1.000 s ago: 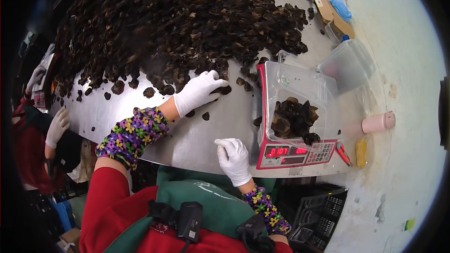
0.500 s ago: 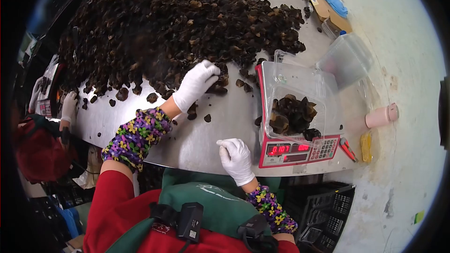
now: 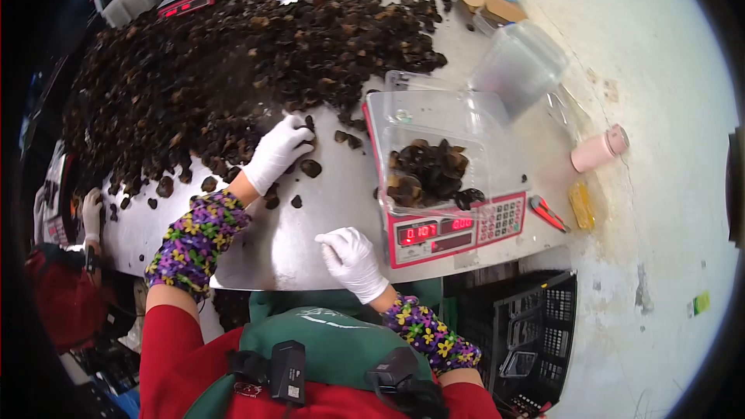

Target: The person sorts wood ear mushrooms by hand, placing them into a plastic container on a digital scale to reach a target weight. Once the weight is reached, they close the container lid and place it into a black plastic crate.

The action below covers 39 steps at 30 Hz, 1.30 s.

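Observation:
My left hand point(image 3: 278, 154), in a white glove, is at the front edge of a big heap of dark wood ear mushrooms point(image 3: 178, 81). Its fingers are curled, with a dark wood ear piece point(image 3: 310, 122) at the fingertips. My right hand point(image 3: 353, 262), also gloved, hovers over the table's front edge with fingers folded in and nothing showing in them. To its right, a clear plastic container point(image 3: 485, 151) holding several wood ears point(image 3: 434, 169) rests on a red and silver scale point(image 3: 458, 244), whose display appears to read 0.107.
A red box cutter point(image 3: 549, 214), a yellow bundle point(image 3: 581, 206) and a pink bottle point(image 3: 600, 149) lie along the wall side. Behind the scale stands an empty clear tub point(image 3: 520, 66). At far left, a co-worker's gloved hand point(image 3: 92, 216) is beside another scale. A black crate point(image 3: 535, 326) sits below.
The view has turned, so the table contents appear farther left. My left hand has drawn away from a clump at the heap's edge. My right hand keeps its folded shape; the scale reading looks unchanged.

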{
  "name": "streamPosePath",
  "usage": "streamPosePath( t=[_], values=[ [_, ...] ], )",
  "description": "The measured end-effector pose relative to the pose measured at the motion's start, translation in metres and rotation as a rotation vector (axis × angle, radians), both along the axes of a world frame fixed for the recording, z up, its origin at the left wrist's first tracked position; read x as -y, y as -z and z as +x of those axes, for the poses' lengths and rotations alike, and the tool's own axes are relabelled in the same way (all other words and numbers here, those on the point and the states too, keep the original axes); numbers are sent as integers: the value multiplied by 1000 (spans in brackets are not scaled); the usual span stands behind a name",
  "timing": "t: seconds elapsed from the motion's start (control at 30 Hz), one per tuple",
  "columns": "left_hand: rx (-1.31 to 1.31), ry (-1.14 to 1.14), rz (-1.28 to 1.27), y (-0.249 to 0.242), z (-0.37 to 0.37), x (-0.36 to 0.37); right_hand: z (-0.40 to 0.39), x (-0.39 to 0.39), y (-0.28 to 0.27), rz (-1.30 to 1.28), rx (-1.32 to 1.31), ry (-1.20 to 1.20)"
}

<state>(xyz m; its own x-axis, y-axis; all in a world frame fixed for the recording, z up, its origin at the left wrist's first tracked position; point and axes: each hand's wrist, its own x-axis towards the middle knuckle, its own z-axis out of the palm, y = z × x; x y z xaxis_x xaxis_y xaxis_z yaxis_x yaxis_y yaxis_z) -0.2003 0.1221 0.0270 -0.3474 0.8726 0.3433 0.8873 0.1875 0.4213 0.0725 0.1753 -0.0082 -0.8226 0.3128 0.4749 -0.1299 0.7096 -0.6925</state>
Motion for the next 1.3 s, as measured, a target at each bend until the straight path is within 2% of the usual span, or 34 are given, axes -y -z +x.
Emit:
streamPosePath(
  t=[0.1, 0.13, 0.17, 0.23, 0.33, 0.43, 0.5, 0.57, 0.7, 0.83, 0.87, 1.0, 1.07, 1.23, 1.3],
  values=[
    [195, -75, 116, -12, 9, -1, 11, 3, -17, 61, -48, -29],
    [94, -65, 200, -10, 8, -5, 19, 3, -36, 47, -125, -52],
    [141, -80, 228, -17, 12, -11, 28, -1, -59, 88, -144, -71],
    [427, -81, 277, -68, 48, -23, 44, -22, -108, 266, -215, -21],
    [380, 72, 362, -123, 90, -42, 64, -65, -147, 362, -283, 231],
    [346, 264, 377, -142, 123, -72, 78, -96, -160, 295, -269, 464],
    [224, 424, 278, -138, 135, -91, 87, -107, -153, 187, -234, 527],
    [78, 435, 83, -124, 145, -100, 93, -111, -150, 194, -226, 539],
    [11, 364, 105, -136, 153, -88, 105, -116, -147, 271, -176, 556],
    [236, 289, 284, -131, 136, -69, 106, -126, -149, 263, -146, 536],
    [470, 273, 290, -132, 134, -60, 102, -127, -152, 269, -148, 535],
    [555, 117, 389, -114, 130, -49, 84, -137, -158, 301, -103, 483],
    [361, 34, 362, -108, 131, -45, 75, -143, -163, 370, -18, 432],
    [278, 50, 328, -103, 145, -51, 54, -145, -161, 416, 63, 266],
    [168, 37, 246, -98, 146, -58, 57, -151, -150, 625, 273, 459]
  ],
)
